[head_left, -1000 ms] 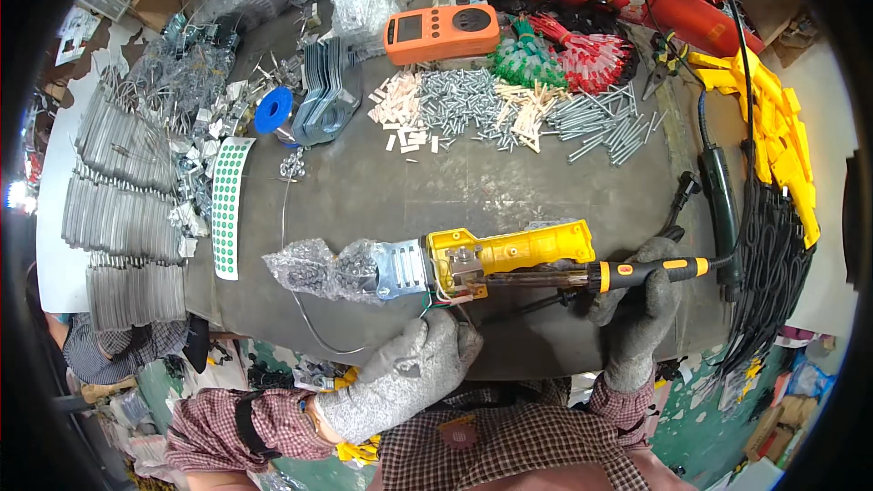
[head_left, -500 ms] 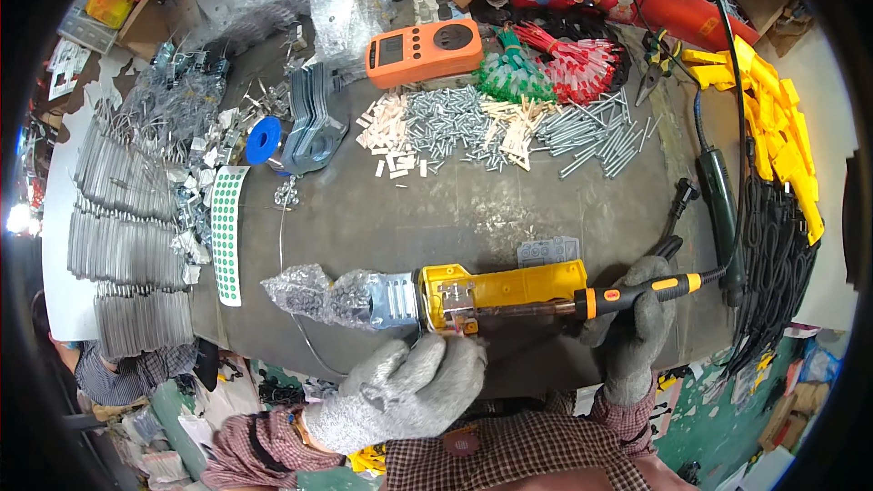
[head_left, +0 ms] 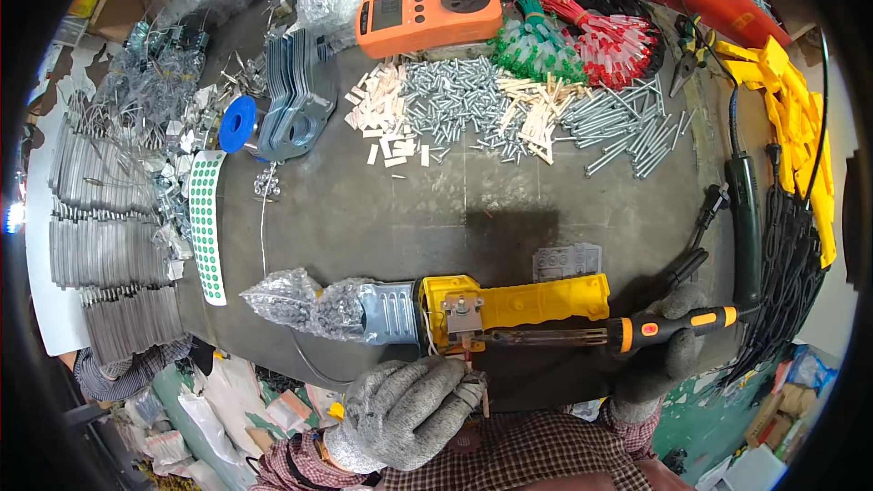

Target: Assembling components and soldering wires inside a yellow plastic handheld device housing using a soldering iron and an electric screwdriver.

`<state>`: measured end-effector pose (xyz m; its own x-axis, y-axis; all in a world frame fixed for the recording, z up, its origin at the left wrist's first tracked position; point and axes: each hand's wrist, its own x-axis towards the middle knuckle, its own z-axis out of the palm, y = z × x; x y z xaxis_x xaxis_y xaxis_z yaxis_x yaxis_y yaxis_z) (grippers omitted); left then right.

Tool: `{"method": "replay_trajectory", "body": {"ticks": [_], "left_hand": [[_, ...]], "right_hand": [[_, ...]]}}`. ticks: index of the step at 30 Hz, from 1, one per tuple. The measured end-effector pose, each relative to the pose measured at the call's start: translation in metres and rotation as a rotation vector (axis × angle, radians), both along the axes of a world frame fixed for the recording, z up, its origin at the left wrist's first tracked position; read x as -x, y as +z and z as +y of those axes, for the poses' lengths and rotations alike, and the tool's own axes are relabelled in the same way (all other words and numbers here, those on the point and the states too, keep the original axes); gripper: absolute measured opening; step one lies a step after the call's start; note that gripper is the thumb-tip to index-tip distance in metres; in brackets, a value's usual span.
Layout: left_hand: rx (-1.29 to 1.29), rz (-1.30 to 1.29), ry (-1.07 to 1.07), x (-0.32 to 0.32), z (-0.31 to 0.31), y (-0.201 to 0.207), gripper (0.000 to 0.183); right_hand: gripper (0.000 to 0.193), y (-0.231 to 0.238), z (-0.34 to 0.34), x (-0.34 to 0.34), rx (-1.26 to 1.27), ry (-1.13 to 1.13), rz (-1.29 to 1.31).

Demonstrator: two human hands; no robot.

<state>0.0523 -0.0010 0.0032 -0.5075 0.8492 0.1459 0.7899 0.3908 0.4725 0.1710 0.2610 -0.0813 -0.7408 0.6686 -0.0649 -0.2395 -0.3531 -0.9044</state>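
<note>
A yellow plastic housing (head_left: 546, 301) lies near the bench's front edge, with a metal switch-like part (head_left: 462, 316) in its left end. A ridged metal sleeve (head_left: 393, 311) joins that end, its far part covered by bubble wrap (head_left: 305, 305). My right hand (head_left: 677, 345), grey-gloved, grips a soldering iron (head_left: 673, 327) with a black and orange handle; its tip is at the lower terminal of the metal part. Just below that terminal my left hand (head_left: 409, 411), also gloved, is closed in a pinch on a thin reddish lead (head_left: 470, 365), mostly hidden by the fingers.
Screws (head_left: 455, 100), pale small sleeves (head_left: 377, 105), and green (head_left: 541, 45) and red (head_left: 614, 45) lead bundles lie at the back, by an orange meter (head_left: 427, 16). Metal rods (head_left: 105, 250) and a dotted sticker sheet (head_left: 206, 227) are left; black cords (head_left: 777, 264) and yellow shells (head_left: 791, 118) right.
The whole view has shifted slightly. My left hand has drawn a little toward me from the housing, and the lead shows more clearly. The iron's tip stays by the metal part.
</note>
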Motion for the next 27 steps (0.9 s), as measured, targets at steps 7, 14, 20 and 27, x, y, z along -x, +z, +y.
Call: {"method": "replay_trajectory", "body": {"ticks": [7,14,20,27], "left_hand": [[-0.067,0.088,-0.02,0.002,0.004,-0.005,0.033],[-0.033,0.05,0.007,0.0,0.004,-0.005,0.036],[0.034,0.116,0.037,-0.003,0.005,-0.001,0.036],[0.044,0.117,0.048,-0.005,0.004,-0.002,0.034]], "right_hand": [[0.053,-0.005,-0.003,-0.003,-0.334,-0.266,-0.177],[0.046,-0.004,-0.002,0.001,-0.015,-0.054,0.027],[0.05,0.005,-0.002,0.005,-0.005,-0.078,-0.058],[0.041,0.026,-0.011,0.022,0.005,-0.011,0.004]]}}
